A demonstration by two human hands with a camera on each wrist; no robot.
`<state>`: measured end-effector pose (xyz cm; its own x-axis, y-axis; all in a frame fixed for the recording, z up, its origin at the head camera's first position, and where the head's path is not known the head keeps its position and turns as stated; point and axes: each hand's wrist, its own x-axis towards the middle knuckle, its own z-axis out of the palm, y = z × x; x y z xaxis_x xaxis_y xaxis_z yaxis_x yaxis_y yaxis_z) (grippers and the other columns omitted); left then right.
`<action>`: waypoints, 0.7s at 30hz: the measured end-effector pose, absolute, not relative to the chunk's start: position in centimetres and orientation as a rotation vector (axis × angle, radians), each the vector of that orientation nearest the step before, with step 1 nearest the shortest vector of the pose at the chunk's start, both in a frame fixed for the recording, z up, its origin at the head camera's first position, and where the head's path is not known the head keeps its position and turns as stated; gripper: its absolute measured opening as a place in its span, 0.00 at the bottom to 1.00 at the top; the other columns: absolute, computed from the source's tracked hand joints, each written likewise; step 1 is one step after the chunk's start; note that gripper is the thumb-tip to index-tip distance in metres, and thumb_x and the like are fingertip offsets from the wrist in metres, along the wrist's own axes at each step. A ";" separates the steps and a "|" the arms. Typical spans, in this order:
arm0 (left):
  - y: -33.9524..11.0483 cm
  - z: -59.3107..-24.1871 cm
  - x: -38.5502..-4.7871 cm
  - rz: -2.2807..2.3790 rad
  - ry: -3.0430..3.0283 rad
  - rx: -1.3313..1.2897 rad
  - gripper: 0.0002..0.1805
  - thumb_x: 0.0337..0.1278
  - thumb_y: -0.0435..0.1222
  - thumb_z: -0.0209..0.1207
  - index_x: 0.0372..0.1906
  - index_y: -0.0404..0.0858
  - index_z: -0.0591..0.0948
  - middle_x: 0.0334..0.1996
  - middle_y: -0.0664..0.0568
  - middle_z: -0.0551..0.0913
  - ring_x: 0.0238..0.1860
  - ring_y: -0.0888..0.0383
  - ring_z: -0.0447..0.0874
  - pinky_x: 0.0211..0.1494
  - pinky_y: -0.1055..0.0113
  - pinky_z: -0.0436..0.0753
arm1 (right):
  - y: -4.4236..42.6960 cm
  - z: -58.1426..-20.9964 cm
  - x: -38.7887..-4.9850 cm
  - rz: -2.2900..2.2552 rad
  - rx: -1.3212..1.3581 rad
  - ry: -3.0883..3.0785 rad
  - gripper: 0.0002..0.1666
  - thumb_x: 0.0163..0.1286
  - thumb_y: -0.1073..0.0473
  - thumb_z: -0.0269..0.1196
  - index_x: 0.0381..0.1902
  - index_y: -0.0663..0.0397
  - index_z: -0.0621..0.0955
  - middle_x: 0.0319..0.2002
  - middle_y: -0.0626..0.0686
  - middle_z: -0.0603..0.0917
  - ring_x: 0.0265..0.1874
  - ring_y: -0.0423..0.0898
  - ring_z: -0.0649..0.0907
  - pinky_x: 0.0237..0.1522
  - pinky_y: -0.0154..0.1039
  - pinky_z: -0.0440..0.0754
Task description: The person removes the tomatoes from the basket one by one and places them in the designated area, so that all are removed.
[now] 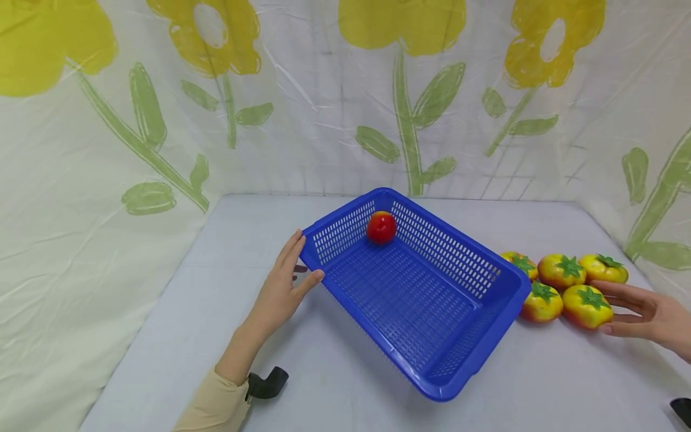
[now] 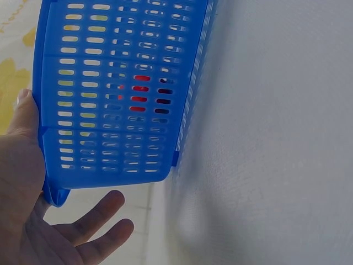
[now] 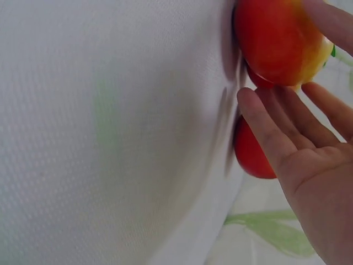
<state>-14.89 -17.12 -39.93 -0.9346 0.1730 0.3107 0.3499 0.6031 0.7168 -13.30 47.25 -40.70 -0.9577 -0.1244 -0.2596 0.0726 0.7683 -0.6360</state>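
At the left corner of a blue plastic basket, my left hand pinches the rim between thumb and fingers. Two of its other fingers extend free below the basket in the left wrist view. One red tomato lies inside, in the far corner. My right hand reaches in from the right with spread fingers at the nearest yellow-and-red tomato. Thumb and fingers lie on either side of this tomato in the right wrist view; a firm hold does not show.
Several more tomatoes sit close together right of the basket, some partly hidden by its rim. A pale cloth covers the table. Curtains painted with yellow flowers hang behind and at both sides.
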 end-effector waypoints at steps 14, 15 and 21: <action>-17.1 -40.0 -15.0 -1.231 -2.614 -0.435 0.45 0.67 0.53 0.58 0.79 0.41 0.52 0.78 0.55 0.45 0.54 0.43 0.77 0.47 0.49 0.83 | 47.2 -38.7 -13.1 -1.011 -0.100 2.823 0.54 0.67 0.47 0.67 0.76 0.65 0.51 0.66 0.65 0.63 0.55 0.40 0.72 0.39 0.31 0.82; -17.1 -40.0 -15.0 -1.229 -2.616 -0.433 0.45 0.67 0.53 0.58 0.79 0.41 0.52 0.78 0.55 0.45 0.55 0.43 0.77 0.47 0.49 0.83 | 46.9 -38.2 -13.1 -1.039 -0.112 2.851 0.51 0.68 0.49 0.66 0.76 0.63 0.53 0.65 0.60 0.65 0.52 0.33 0.72 0.38 0.29 0.82; -17.1 -40.0 -15.0 -1.222 -2.621 -0.427 0.45 0.67 0.53 0.58 0.79 0.41 0.52 0.78 0.55 0.45 0.54 0.44 0.77 0.48 0.49 0.82 | 43.2 -34.2 -13.3 -1.137 -0.170 2.958 0.40 0.69 0.55 0.66 0.75 0.51 0.63 0.60 0.41 0.69 0.45 0.19 0.73 0.36 0.20 0.76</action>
